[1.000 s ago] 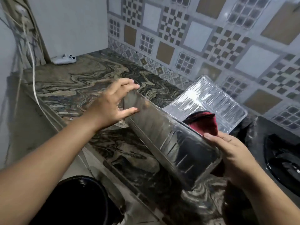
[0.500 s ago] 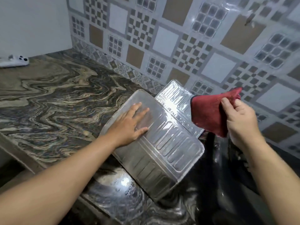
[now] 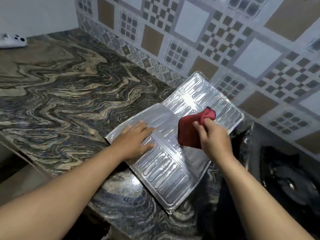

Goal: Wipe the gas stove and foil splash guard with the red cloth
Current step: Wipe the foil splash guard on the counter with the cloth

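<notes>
White device (image 3: 13, 42): lying at the far left of the counter, by the plain wall; too blurred to tell what it is.
Counter (image 3: 65, 87): swirled marble, bearing the guard.
Left hand (image 3: 136, 138): lying palm down on the left panel of the guard, fingers straight and slightly spread, pressing it flat.
Guard (image 3: 166, 172): ribbed foil panels lying opened out on the counter, far end reaching toward the tiled wall, right edge lying just beside the stove.
Cloth (image 3: 190, 130): red, bunched, hanging from the right hand and touching the middle of the guard.
Right hand (image 3: 213, 137): fingers curling round the cloth's upper part, pinching it over the guard.
Tiled wall (image 3: 225, 40): running behind the counter, checkered pattern.
Stove (image 3: 285, 179): black and glossy, sitting at the right, close beside the guard.
</notes>
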